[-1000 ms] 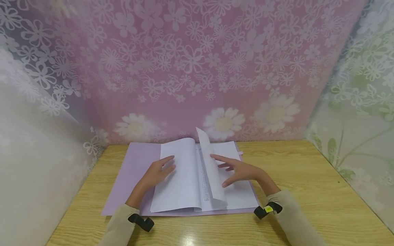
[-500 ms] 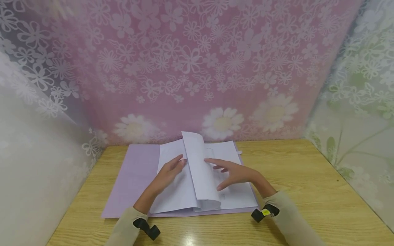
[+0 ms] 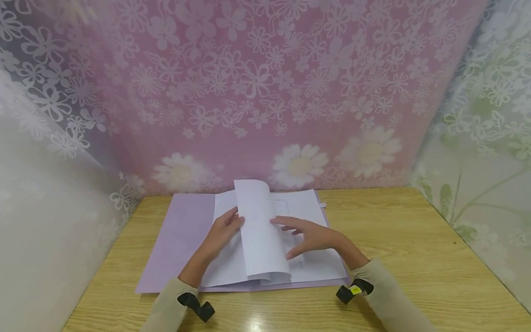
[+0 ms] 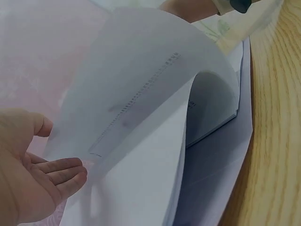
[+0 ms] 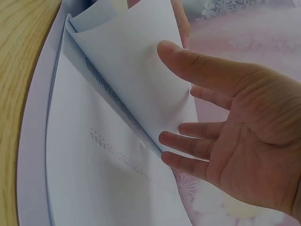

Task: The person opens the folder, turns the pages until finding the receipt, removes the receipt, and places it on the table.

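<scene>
A lilac folder lies spread on the table, with a stack of white paper sheets inside it. One sheet stands up from the stack and curls over to the left; faint printed lines show through it in the left wrist view. My left hand is at its free edge, thumb apart from the fingers, palm showing in the left wrist view. On the other side, my right hand has its fingers spread, the index fingertip right at the curled sheet. Below it lies the right-hand page stack.
The wood-grain table carries the folder close to a pink floral backdrop. Pale floral panels border both sides. A small tab sticks out of the folder's right edge. Both wrists wear black straps.
The sheet has swung from the right over to the left. My left hand has moved right and up to meet its edge; the right hand has shifted slightly left.
</scene>
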Available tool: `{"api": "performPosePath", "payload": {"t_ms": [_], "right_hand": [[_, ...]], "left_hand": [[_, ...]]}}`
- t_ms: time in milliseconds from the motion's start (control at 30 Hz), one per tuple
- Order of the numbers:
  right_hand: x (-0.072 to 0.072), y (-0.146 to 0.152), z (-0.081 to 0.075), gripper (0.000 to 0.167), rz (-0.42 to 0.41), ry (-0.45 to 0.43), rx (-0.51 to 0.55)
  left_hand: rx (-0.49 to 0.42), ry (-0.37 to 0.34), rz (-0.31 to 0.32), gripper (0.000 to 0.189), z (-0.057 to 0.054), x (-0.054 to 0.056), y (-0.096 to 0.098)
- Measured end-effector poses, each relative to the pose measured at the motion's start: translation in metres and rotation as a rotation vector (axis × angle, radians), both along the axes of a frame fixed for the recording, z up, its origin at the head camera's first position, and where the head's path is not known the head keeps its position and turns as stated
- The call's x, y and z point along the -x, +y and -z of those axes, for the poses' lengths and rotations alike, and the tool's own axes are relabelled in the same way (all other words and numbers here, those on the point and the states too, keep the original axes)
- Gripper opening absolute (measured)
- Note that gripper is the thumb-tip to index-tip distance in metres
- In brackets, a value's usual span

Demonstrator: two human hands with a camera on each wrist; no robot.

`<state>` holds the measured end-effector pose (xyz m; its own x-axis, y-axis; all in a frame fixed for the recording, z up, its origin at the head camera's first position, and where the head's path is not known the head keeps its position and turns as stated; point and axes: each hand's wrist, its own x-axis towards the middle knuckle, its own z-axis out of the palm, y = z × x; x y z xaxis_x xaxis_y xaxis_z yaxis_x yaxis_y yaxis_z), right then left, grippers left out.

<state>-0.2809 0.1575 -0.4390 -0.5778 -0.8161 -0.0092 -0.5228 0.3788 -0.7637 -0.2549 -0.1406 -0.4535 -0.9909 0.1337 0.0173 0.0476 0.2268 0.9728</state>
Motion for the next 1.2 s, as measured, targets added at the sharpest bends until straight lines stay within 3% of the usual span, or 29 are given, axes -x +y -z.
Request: {"api": "performPosePath", "payload": {"t_ms": [233, 533, 767, 1033, 1200], "right_hand": [[-0.002, -0.005, 0.001, 0.092, -0.017, -0.006, 0.019], [-0.003, -0.008, 0.003, 0.084, 0.019, 0.023, 0.026], [-0.002, -0.01, 0.002, 0.076, 0.088, 0.049, 0.079], [0.006, -0.009, -0.002, 0.07, 0.139, 0.077, 0.137], [0.016, -0.003, -0.011, 0.064, 0.2, 0.102, 0.156]], "left_hand": [[-0.015, -0.019, -0.055, 0.056, -0.004, 0.0, -0.005], [-0.051, -0.058, -0.103, 0.054, -0.002, 0.004, -0.012], [0.005, -0.066, -0.162, 0.063, -0.004, 0.007, -0.014], [0.015, -0.036, -0.179, 0.061, -0.007, 0.007, -0.02], [0.116, -0.039, -0.21, 0.059, -0.007, 0.007, -0.026]]}}
